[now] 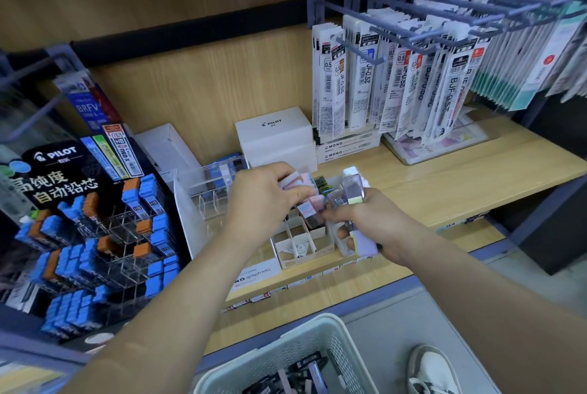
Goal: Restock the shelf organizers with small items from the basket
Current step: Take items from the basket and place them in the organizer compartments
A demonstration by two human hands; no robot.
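Pinching a small flat pastel case (293,180) between thumb and curled fingers, the left hand (263,199) hovers above the back rows of a white cardboard organizer (301,242) on the shelf (444,184). The case is a slim rectangular plastic box, lavender and pink, with a smooth matte look. Just beside it the right hand (368,225) is wrapped around a stack of similar cases (354,185), lavender and pale green, whose ends stick out above the thumb and below the little finger. The two hands nearly touch over the organizer.

The organizer is thin white card folded into small square cells. Its front cells show their floor, while the cells further back hold upright pastel and dark cases. To its left stands a clear acrylic organizer (206,195) with glossy transparent dividers and a few blue packs at its rear. The shelf is pale wood-grain laminate with small labels along its front edge.

Low in the view sits the basket (298,349), pale plastic with a slotted lattice wall and a rounded rim, holding dark slim packs too blurred to read. At far left a black tiered display (95,244) carries blue and orange lead tubes in clear cells. White boxes (274,131) are stacked behind the hands, and long glossy refill packets (397,85) hang from grey metal hooks above the shelf's right half
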